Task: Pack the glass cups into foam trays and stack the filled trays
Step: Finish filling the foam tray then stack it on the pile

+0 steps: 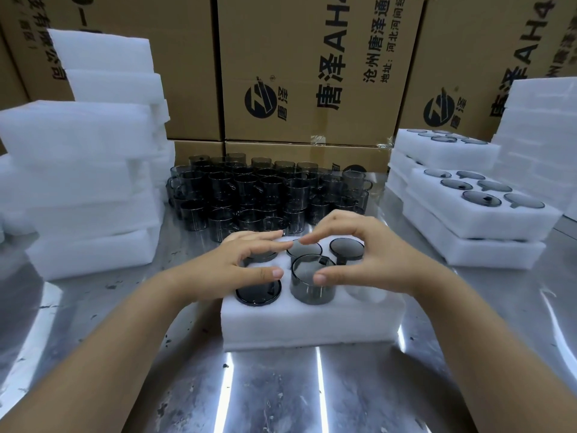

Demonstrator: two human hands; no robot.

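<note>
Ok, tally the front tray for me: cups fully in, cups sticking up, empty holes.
seated cups: 4
raised cup: 1
empty hole: 1
total: 6 holes in the tray

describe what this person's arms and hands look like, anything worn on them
Both the left hand and right hand are bare: no gloves, and no rings show. The left forearm and right forearm are uncovered to the frame's edge, with no sleeve, watch or bracelet in view. The visible fingernails are short and unpainted.
</note>
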